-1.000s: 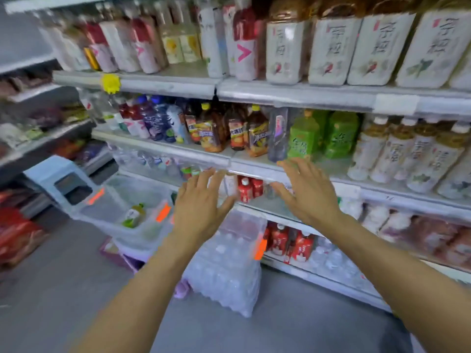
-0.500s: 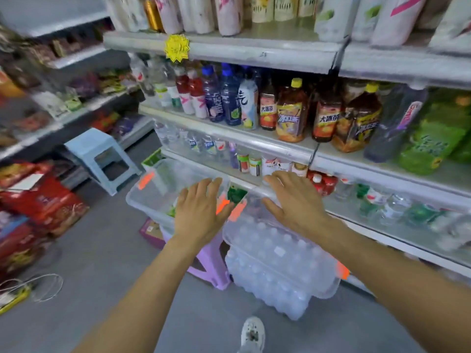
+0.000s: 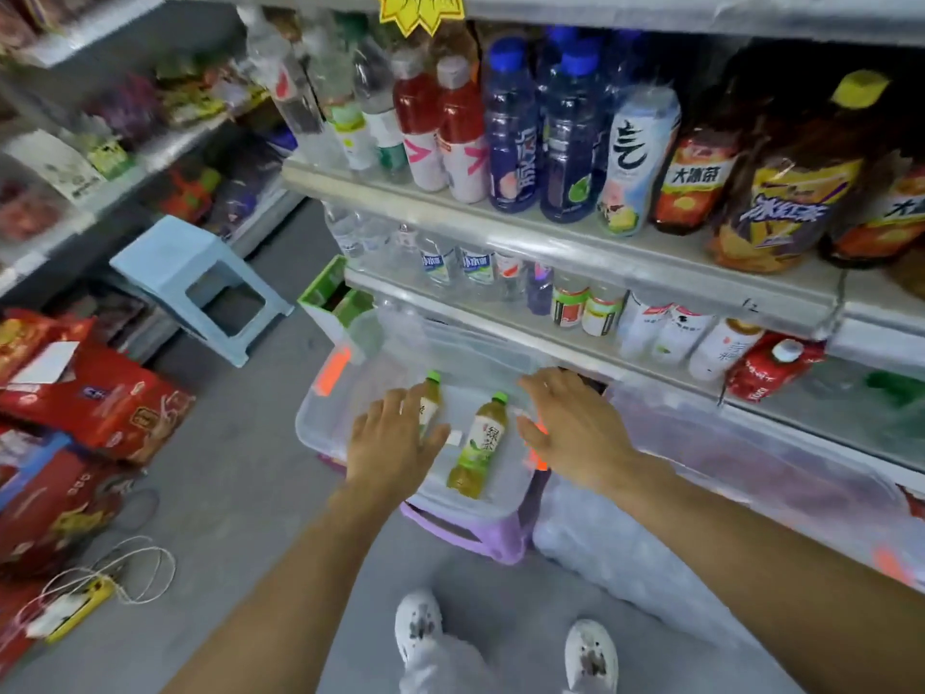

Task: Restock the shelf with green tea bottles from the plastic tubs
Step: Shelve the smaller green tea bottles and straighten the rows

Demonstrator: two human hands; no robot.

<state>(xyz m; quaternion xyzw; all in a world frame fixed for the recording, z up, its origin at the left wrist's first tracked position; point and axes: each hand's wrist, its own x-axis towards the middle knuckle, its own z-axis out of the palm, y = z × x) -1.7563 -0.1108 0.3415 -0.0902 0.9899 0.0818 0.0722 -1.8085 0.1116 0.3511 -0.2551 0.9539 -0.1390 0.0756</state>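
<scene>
Two green tea bottles with green caps lie in a clear plastic tub (image 3: 320, 418) that rests on a purple stool (image 3: 475, 535). One bottle (image 3: 478, 445) lies in full view between my hands. The other bottle (image 3: 431, 393) is mostly covered by my left hand (image 3: 395, 443), which hovers over it with fingers spread; whether it touches is unclear. My right hand (image 3: 570, 425) is open above the tub's right side, beside the visible bottle. A second clear tub (image 3: 751, 473) sits to the right, under my right forearm.
Drink shelves (image 3: 575, 242) run across the top and right, packed with bottles. A pack of water bottles (image 3: 600, 543) lies below the right tub. A blue stool (image 3: 200, 283), red boxes (image 3: 95, 393) and a yellow power strip (image 3: 75, 608) are on the floor at left. My shoes (image 3: 500, 643) stand below.
My view has dropped from the shelves to the tubs. Both hands have come down over the left tub, and the two tea bottles in it have come into sight.
</scene>
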